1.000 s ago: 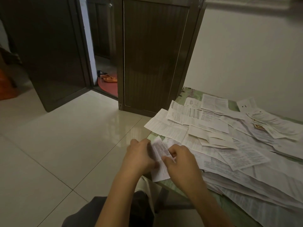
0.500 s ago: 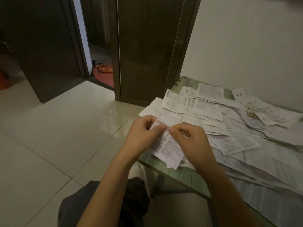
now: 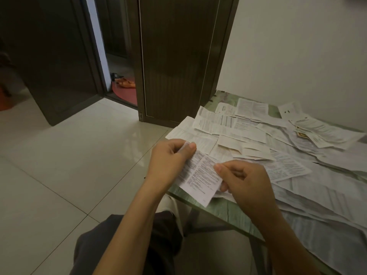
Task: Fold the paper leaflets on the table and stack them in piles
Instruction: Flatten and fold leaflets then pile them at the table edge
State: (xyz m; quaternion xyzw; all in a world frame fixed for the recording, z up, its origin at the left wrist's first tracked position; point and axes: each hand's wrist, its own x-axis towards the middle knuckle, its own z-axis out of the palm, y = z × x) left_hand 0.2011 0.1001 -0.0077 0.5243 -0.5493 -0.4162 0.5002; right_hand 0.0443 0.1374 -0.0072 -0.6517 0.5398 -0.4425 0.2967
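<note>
One: Hands have drawn apart since half a second ago, and the leaflet (image 3: 200,179) now spreads wider between them, printed face up.

Two: Who holds what?

One: The left hand (image 3: 170,161) pinches the far top corner between thumb and forefinger. The right hand (image 3: 246,183) pinches the right edge with its thumb on top, its other fingers curled beneath. The sheet is held tilted above the near-left corner of the green table (image 3: 224,209).

Two: And around it?

One: Loose leaflets (image 3: 248,135) lie just right of it and beyond — overlapping, mostly unfolded, covering nearly the whole top out to the white wall (image 3: 297,46). A few smaller pieces sit among them just beyond the right hand.

Two: Anything in the way?

One: The right hand and wrist hide the sheets under them, and the left hand covers the leaflet's left edge. Nearer are dark trousers (image 3: 162,235), with pale floor tiles (image 3: 69,155) to the left. Far off stands a dark door (image 3: 178,56) — orange slippers (image 3: 125,83) rest on a red mat (image 3: 127,94) in the gap on its left.
</note>
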